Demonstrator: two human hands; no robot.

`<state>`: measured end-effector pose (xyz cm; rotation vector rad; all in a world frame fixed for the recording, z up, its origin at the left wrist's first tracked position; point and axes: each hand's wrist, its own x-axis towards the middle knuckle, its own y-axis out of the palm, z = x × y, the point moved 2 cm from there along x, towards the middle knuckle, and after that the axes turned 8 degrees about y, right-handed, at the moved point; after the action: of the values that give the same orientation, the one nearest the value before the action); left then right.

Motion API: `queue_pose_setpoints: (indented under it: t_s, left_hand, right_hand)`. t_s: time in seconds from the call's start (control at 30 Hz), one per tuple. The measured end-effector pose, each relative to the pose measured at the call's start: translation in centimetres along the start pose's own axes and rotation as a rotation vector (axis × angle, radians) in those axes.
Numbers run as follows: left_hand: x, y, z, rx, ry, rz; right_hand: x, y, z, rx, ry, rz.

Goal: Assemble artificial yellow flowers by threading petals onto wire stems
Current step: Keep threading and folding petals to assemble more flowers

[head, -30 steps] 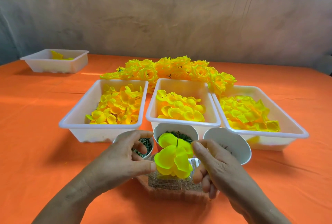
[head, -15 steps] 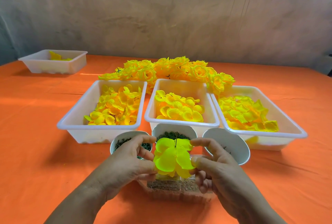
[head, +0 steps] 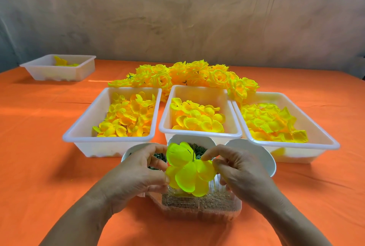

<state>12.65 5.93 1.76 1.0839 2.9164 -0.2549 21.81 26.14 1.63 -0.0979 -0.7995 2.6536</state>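
By the middle of the front edge of the counter (head: 39,147), the left hand (head: 138,172) and right hand (head: 241,168) pinch opposite sides of the half-built flower (head: 188,176). Its wire (head: 194,152) pokes up. A layer seems to be getting pushed down the wire. The next move likely needs another petal (head: 197,122) from a tray (head: 199,132).

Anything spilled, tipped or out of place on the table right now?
Nothing stands out. The petal trays sit upright with petals inside, finished flowers are piled behind them, and the left hand and right hand hold the half-built flower above the clear container.
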Motion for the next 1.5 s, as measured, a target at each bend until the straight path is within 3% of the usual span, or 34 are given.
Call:
queue_pose_setpoints:
  t_s: [0.2,0.4,0.5,1.0,1.17,1.3,1.5]
  left_hand:
    - [-0.2,-0.5,-2.2,0.031,0.349,-0.082]
    - [0.2,2.4,-4.2,0.648,0.546,-0.236]
    - [0.9,2.7,-4.4,0.662,0.519,-0.259]
    - [2.5,2.6,-0.9,0.585,0.286,-0.042]
    - [2.6,1.8,-1.3,0.392,0.363,-0.009]
    - [2.8,3.2,-1.4,0.374,0.439,0.033]
    - [3.6,5.4,0.0,0.267,0.371,0.087]
  right_hand:
    - [0.5,-0.6,0.0,-0.083,-0.046,-0.054]
    - [0.5,-0.5,-0.1,-0.131,-0.062,-0.072]
    - [0.5,-0.5,-0.3,-0.136,-0.059,-0.062]
    - [0.5,0.2,-1.2,-0.19,-0.027,0.001]
    - [0.7,-1.1,-1.5,-0.159,-0.018,-0.103]
    - [0.7,-2.1,-1.2,-0.163,-0.005,-0.149]
    - [1.6,-3.3,-1.4,-0.194,0.05,-0.152]
